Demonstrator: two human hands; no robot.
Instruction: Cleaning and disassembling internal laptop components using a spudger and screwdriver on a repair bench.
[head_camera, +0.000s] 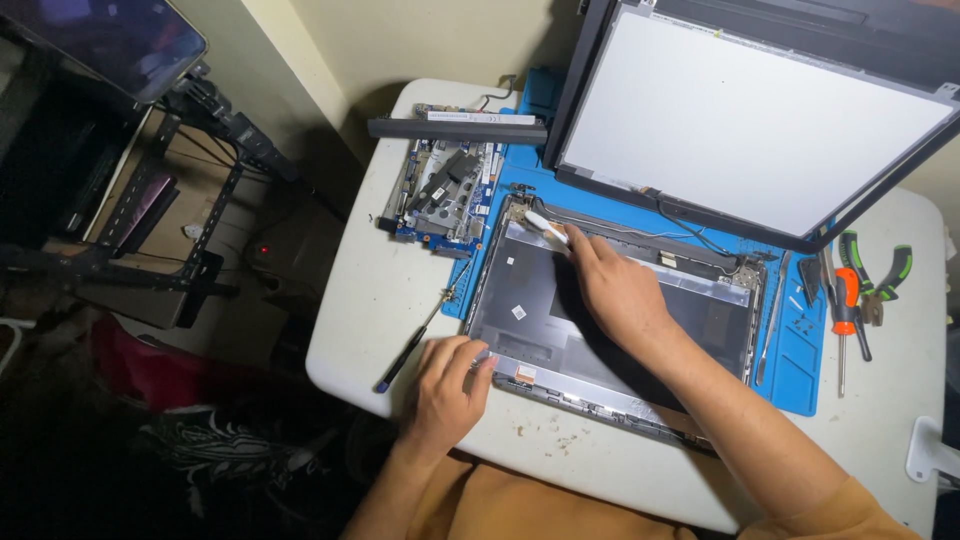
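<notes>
Left hand (447, 385) steadies lid (600, 320) (white table (360, 300)).

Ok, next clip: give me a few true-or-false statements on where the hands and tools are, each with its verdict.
1. The right hand holds a small white tool near the far left corner of the grey laptop lid shell. True.
2. The left hand grips the pliers. False: it rests on the shell's near left corner; the green-handled pliers lie untouched at the table's right side.
3. The shell lies on a blue work mat. True.
4. The screen panel lies flat inside the shell. False: it is propped up behind it, tilted.
5. The circuit board is in the right hand. False: it lies on the white table, left of the mat.
</notes>
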